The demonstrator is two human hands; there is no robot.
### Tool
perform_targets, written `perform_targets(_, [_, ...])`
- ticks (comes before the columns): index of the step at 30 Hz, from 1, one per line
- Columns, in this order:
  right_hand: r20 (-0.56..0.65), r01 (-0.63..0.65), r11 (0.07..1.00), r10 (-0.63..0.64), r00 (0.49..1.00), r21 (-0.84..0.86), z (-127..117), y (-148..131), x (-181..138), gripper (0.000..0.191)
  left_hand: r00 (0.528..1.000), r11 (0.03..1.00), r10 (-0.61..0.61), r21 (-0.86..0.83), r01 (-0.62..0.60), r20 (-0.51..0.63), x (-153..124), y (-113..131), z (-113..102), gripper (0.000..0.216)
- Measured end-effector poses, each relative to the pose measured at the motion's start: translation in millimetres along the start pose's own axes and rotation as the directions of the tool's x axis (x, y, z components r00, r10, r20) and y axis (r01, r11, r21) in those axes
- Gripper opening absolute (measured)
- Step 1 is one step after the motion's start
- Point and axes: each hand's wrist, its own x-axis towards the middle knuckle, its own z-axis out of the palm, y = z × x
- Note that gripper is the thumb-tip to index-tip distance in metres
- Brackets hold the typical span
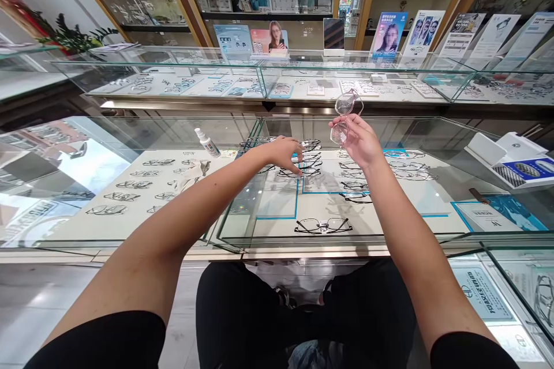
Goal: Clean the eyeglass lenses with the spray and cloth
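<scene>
Black trousers [229, 311] and sleeves [138, 337] fill the bottom of the frame, below the front edge of the glass desk [277, 255]. Right of centre, in the upper half, the pink-rimmed glasses [345, 104] are held up above the desk in the right hand [362, 139]. Its fingers are pinched narrow about where the two lenses meet, one lens above them and the other below; how hard they press cannot be told. Near the centre, the left hand [283, 151] holds nothing that shows: its fingers are bent and well parted over rows of frames [310, 144], and whether they touch the top is unclear.

These glasses should be very light, with thin, springy rims that a hard squeeze could bend. Lenses are likely slick and easily smeared or scratched, and the hinges weakest. Bridge or rim edge is the place to grip, clear of the lens faces. Left of centre stands a white bottle [208, 143].
</scene>
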Motion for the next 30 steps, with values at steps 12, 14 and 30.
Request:
perform_targets(12, [0.017,0.011,0.999,-0.012,1.000,0.040,-3.9,0.4,1.9,0.033,0.999,0.998,-0.053,0.025,0.052,0.003,10.9,-11.9,-11.9,0.063])
perform_targets(14, [0.022,0.023,0.998,-0.024,0.999,0.052,-5.7,-2.0,3.2,0.034,0.998,0.997,-0.050,0.051,0.052,-0.035,6.0,-3.9,-15.2,0.057])
perform_targets(30, [-0.208,0.322,0.945,-0.326,0.922,-0.051,-80.4,-59.8,1.0,0.029,0.953,0.973,0.214,0.132,-0.189,-0.214,75.3,168.5,-4.7,0.072])
